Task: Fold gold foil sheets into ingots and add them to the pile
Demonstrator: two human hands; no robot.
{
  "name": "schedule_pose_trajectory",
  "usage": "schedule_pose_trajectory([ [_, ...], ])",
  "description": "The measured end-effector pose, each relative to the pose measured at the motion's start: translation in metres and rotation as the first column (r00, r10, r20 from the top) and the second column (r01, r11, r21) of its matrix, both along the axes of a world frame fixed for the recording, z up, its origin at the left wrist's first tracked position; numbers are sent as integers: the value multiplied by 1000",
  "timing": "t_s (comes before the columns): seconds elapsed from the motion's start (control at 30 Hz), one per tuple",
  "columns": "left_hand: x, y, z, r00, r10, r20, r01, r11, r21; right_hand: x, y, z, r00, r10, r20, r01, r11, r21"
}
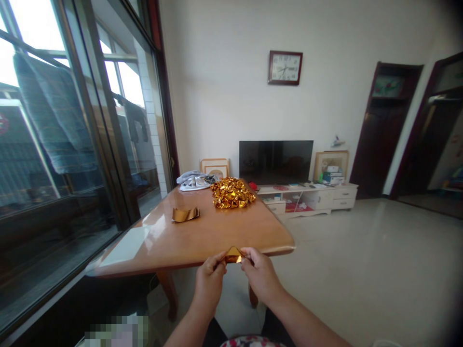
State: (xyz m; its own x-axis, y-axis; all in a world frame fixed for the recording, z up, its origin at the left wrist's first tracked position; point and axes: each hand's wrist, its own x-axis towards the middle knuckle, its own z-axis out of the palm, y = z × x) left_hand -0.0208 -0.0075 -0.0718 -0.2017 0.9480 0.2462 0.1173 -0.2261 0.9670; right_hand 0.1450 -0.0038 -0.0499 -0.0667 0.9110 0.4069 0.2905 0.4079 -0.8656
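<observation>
A small piece of folded gold foil paper [233, 254] is stretched between my two hands, just at the near edge of the wooden table [231, 231]. My left hand [210, 277] pinches its left end and my right hand [261, 272] pinches its right end. The foil peaks in the middle like a low triangle. Farther back on the table lies a heap of folded shiny gold foil pieces [232, 193]. To its left is a short stack of flat, slightly curled gold foil sheets [185, 215].
Grey and white cloth [195, 181] lies at the table's far left corner. A pale sheet [125, 246] rests near the left edge. Beyond stand a television [276, 162] and a low white cabinet [325, 198]. A glass sliding door [61, 120] runs along the left.
</observation>
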Motion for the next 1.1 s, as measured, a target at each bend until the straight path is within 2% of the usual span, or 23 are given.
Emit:
schedule_pose_trajectory([
  [0.13, -1, 1, -2, 999, 30, 13, -30, 999, -19, -1, 0, -2, 997, -74, 34, 75, 997, -23],
  [0.33, 0, -1, 0, 991, 43, -129, -39, 999, 36, 0, -5, 5, 992, -64, 105, 61, 998, 25],
  [0.6, 0, -5, 12, 980, 37, -195, -30, 999, 40, 0, -6, 9, 991, -43, 128, 41, 999, 20],
  [0.7, -1, -5, 15, 981, 33, -190, -31, 999, 16, 0, -4, 7, 993, -36, 114, 35, 999, 12],
  [0.87, -3, -3, 15, 979, -2, -202, -4, 1000, -25, 2, 0, 2, 984, -97, 149, 97, 995, 8],
  [1.1, -2, -3, 16, 981, -21, -192, 16, 999, -30, 2, -1, 4, 975, -66, 210, 54, 996, 66],
])
